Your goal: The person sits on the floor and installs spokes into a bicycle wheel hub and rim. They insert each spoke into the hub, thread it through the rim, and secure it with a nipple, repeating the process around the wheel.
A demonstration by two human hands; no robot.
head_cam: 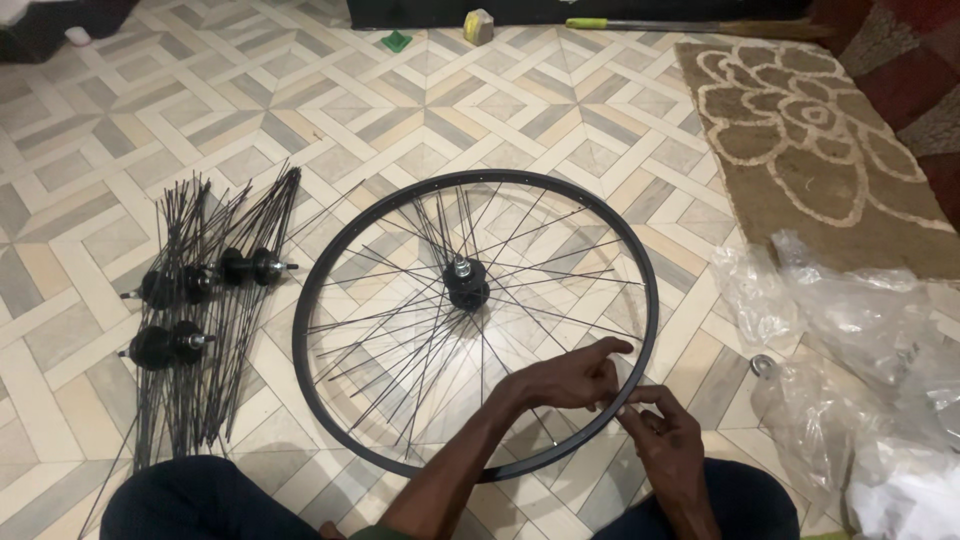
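Black rim (330, 270) lay flat on tiles, hub (466, 283) centred, most spokes loose. My left hand (568, 378) and right hand (668, 440) pinched one spoke (560, 318) at the near edge; lacing seemed half-finished.

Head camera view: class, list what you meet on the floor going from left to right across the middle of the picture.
Pile of spoked hubs → black wheel rim → centre hub → left hand → right hand → clear plastic bags.
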